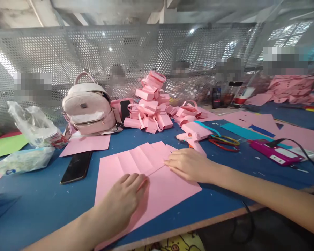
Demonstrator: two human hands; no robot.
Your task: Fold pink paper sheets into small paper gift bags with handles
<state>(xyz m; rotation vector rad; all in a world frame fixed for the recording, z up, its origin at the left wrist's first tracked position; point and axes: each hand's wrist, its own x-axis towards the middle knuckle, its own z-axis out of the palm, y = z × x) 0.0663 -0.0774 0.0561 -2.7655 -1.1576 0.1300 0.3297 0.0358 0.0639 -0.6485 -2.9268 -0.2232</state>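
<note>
A creased pink paper (136,158) with several parallel folds lies over a larger pink sheet (107,188) on the blue tabletop. My left hand (125,198) is closed with its fingers at the near edge of the creased paper. At the right end of that same edge, my right hand (189,165) pinches the paper, fingers pressed together. Between the two hands the edge runs as a straight slanted line. Just beyond my right hand rests a pink glue gun (195,139). My left fingertips are partly hidden.
A tall pile of folded pink paper pieces (153,104) stands at the back beside a pale backpack (85,104). A black phone (77,167) lies left of the sheets. On the right are scissors (223,142) and a magenta power strip (276,152) with a cable.
</note>
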